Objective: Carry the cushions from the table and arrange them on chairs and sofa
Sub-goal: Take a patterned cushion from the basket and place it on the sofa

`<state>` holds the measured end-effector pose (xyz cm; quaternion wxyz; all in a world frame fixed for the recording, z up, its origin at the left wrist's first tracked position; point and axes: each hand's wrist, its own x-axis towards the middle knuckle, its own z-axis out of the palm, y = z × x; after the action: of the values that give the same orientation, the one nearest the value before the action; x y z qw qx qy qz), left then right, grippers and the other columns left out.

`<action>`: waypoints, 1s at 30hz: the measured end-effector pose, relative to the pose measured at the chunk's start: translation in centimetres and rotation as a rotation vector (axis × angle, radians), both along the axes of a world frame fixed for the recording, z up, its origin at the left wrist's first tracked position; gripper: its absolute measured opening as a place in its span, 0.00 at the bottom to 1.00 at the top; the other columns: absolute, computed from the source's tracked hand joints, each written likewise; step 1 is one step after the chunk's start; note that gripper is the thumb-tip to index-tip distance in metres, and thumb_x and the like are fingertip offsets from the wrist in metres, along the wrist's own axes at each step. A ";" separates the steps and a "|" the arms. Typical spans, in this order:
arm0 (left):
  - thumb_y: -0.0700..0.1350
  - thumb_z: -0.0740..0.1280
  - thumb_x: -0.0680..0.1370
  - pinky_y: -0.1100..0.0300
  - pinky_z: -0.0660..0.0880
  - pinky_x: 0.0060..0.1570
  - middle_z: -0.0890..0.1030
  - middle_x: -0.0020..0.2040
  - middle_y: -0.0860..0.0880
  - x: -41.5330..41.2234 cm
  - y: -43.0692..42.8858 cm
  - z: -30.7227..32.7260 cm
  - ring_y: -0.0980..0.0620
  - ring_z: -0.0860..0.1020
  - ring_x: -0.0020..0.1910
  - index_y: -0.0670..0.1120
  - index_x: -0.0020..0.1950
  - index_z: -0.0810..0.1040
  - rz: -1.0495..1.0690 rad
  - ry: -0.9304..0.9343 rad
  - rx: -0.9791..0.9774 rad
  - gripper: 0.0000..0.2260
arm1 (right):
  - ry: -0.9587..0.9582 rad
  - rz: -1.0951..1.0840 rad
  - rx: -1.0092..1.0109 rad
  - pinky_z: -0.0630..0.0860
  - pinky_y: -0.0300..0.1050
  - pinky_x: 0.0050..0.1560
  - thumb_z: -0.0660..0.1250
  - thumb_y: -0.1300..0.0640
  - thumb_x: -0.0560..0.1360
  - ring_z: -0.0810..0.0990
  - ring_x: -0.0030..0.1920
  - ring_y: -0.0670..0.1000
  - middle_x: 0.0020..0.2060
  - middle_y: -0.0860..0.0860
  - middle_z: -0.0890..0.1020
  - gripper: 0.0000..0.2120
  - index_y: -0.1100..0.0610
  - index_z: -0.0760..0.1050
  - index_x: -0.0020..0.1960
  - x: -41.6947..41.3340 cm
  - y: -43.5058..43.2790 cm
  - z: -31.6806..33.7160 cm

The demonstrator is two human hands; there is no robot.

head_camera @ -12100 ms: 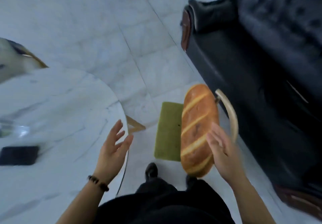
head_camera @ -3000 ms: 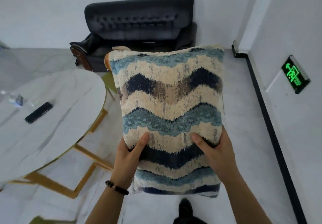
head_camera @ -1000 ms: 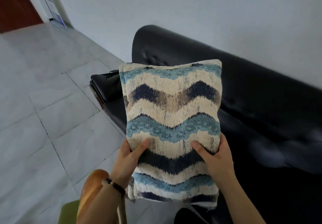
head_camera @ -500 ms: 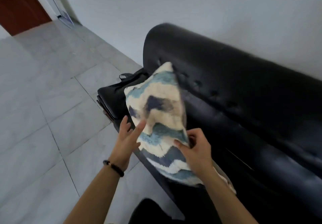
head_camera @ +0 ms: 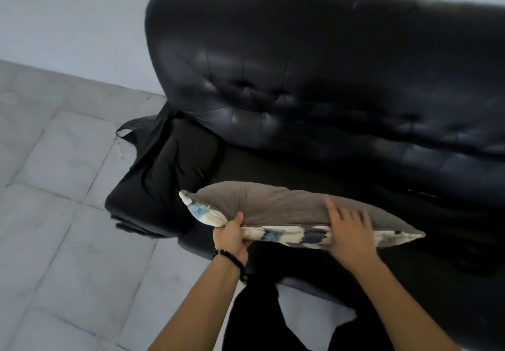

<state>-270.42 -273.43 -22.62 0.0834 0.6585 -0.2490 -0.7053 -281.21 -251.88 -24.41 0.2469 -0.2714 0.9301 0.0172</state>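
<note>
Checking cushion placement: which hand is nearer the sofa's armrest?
Left. The left hand grips the cushion at its end beside the armrest; the right hand rests on the cushion towards its other end, farther from the armrest.

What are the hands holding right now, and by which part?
The cushion: left hand grips its near edge by the left corner; right hand lies flat on its grey top.

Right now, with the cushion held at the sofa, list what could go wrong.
1. The cushion is held near the sofa's front edge; released there, it may slide to the floor.
2. Only the left hand grips it; the right hand lies flat on top, so it could tip.
</note>
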 end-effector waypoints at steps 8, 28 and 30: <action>0.39 0.71 0.79 0.47 0.80 0.36 0.80 0.49 0.42 -5.0 -10.9 -3.4 0.44 0.81 0.41 0.39 0.65 0.72 -0.187 -0.058 0.012 0.16 | 0.008 -0.094 -0.010 0.62 0.55 0.75 0.69 0.54 0.76 0.71 0.72 0.54 0.73 0.49 0.73 0.36 0.47 0.58 0.81 -1.3 -7.0 -1.8; 0.59 0.62 0.83 0.53 0.51 0.79 0.49 0.84 0.44 -16.9 -21.4 -29.5 0.46 0.50 0.83 0.43 0.83 0.45 -0.905 -0.173 -0.914 0.39 | 0.144 -0.978 -0.572 0.46 0.64 0.79 0.69 0.35 0.76 0.41 0.81 0.66 0.81 0.63 0.40 0.51 0.52 0.40 0.83 -11.5 -13.8 -28.1; 0.62 0.63 0.81 0.51 0.51 0.80 0.49 0.84 0.43 -17.9 -23.7 -31.1 0.45 0.50 0.82 0.42 0.83 0.43 -0.881 -0.183 -1.012 0.43 | 0.081 -1.169 -0.619 0.47 0.63 0.79 0.72 0.32 0.71 0.41 0.81 0.64 0.81 0.62 0.40 0.58 0.52 0.36 0.83 -11.2 -12.9 -30.2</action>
<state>-288.37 -297.14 -53.73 0.0645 0.4324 -0.7997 -0.4115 -292.39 -264.74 -54.56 0.0912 0.2206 0.8947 -0.3775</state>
